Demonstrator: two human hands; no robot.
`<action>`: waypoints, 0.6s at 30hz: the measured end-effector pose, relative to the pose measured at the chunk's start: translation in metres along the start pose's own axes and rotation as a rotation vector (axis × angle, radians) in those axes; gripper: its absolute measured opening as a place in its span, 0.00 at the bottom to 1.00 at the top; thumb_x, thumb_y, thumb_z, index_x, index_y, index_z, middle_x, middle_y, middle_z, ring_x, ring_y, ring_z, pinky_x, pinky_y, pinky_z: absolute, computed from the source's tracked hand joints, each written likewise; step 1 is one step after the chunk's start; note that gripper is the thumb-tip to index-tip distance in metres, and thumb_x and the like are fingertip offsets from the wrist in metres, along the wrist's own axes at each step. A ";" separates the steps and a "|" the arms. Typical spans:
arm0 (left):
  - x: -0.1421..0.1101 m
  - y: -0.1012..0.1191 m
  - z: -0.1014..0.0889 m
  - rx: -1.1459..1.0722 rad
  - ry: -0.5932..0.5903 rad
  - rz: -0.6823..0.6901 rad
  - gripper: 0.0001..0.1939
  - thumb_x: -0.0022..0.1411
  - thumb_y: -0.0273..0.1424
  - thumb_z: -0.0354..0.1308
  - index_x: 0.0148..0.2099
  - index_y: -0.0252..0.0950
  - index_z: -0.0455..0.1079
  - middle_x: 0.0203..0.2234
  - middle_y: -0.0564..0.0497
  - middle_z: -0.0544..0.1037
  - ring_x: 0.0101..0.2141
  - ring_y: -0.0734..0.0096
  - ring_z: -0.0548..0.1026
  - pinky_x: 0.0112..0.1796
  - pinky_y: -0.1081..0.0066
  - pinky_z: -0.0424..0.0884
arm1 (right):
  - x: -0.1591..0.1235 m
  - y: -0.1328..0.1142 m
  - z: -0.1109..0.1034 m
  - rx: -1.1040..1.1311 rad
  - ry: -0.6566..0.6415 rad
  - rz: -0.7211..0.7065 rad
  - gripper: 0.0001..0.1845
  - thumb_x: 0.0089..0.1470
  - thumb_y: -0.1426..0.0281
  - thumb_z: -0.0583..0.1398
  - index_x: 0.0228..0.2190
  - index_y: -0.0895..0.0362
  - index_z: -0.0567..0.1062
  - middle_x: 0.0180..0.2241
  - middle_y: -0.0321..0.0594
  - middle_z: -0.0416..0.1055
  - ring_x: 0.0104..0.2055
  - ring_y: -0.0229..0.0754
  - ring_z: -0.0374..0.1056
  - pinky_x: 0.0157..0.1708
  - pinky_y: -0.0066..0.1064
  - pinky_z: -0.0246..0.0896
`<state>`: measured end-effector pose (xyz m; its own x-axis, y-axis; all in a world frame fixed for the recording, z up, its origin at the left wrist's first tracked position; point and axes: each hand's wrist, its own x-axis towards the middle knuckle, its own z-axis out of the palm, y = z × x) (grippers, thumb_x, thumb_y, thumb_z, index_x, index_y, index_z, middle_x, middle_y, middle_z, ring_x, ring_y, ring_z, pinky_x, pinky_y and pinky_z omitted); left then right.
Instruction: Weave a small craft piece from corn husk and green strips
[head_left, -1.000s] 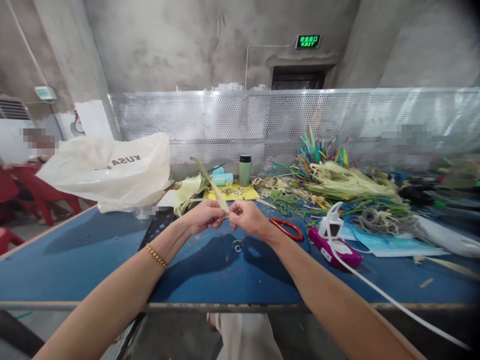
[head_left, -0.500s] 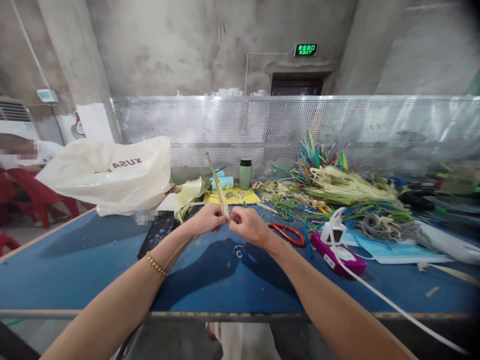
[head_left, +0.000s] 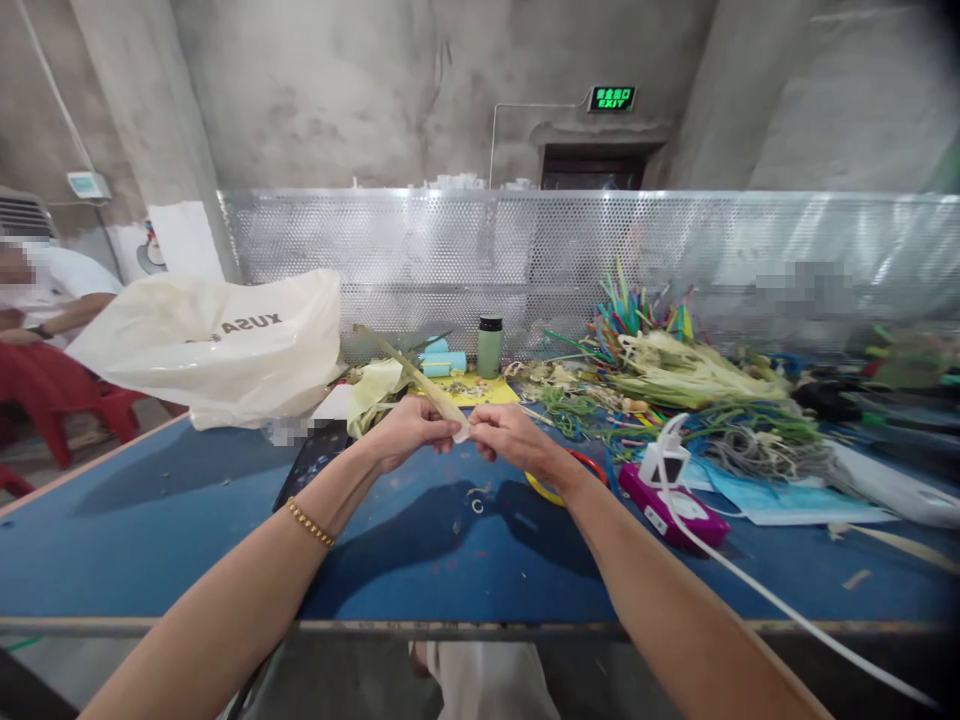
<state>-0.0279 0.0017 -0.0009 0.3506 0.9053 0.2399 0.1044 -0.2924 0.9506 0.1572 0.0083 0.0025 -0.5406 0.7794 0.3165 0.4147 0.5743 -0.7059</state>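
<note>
A long, pale green corn husk (head_left: 409,372) slants up to the left above the blue table. My left hand (head_left: 411,436) pinches it near its lower, whitish end between thumb and fingers. At that same end my right hand (head_left: 510,436) is closed, its fingertips touching the husk. A tool with red and yellow handles (head_left: 553,490) lies partly behind my right forearm. Under my hands, small scraps and a small white ring (head_left: 478,506) rest on the tabletop (head_left: 420,575). Left of my hands, more leafy husk (head_left: 375,388) lies beside a dark flat device (head_left: 311,462).
A cream plastic bag (head_left: 217,345) stands on the left. Farther back are a green bottle (head_left: 490,348) and a yellow sheet (head_left: 487,392). Husks (head_left: 690,370), cords and a purple power strip (head_left: 671,508) with a white cable lie right. A person (head_left: 64,285) sits far left.
The husk has tipped over to the left, its lower end now turned between my hands. My right hand has shifted slightly right. The seated person at far left shows more.
</note>
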 end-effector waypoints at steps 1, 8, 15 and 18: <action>0.001 -0.001 0.000 -0.041 0.007 -0.016 0.10 0.49 0.31 0.64 0.22 0.30 0.70 0.15 0.47 0.73 0.18 0.75 0.69 0.23 0.74 0.64 | 0.000 -0.001 -0.002 0.004 -0.015 0.006 0.07 0.50 0.71 0.52 0.24 0.58 0.67 0.19 0.32 0.64 0.21 0.33 0.61 0.24 0.24 0.56; 0.013 -0.009 -0.002 -0.319 0.284 -0.093 0.04 0.43 0.25 0.61 0.23 0.31 0.67 0.12 0.52 0.69 0.14 0.76 0.67 0.16 0.77 0.58 | -0.015 0.008 -0.041 -0.881 0.026 0.338 0.12 0.55 0.71 0.53 0.34 0.62 0.75 0.39 0.54 0.75 0.42 0.48 0.72 0.38 0.33 0.61; 0.014 -0.012 -0.006 -0.320 0.417 -0.080 0.08 0.41 0.28 0.65 0.24 0.29 0.70 0.13 0.52 0.71 0.13 0.78 0.66 0.15 0.76 0.56 | -0.022 0.023 -0.049 -0.929 -0.187 0.607 0.20 0.43 0.75 0.62 0.41 0.62 0.78 0.44 0.59 0.75 0.46 0.54 0.72 0.37 0.35 0.64; 0.014 -0.013 -0.008 -0.364 0.458 -0.043 0.10 0.40 0.30 0.66 0.23 0.29 0.70 0.14 0.51 0.71 0.13 0.77 0.66 0.15 0.75 0.55 | -0.018 0.031 -0.046 -0.888 -0.199 0.607 0.22 0.39 0.75 0.62 0.41 0.59 0.78 0.42 0.55 0.76 0.43 0.53 0.73 0.34 0.33 0.63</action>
<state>-0.0313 0.0205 -0.0081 -0.0930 0.9787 0.1832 -0.2448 -0.2008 0.9485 0.2135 0.0236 0.0035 -0.1436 0.9851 -0.0943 0.9889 0.1465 0.0242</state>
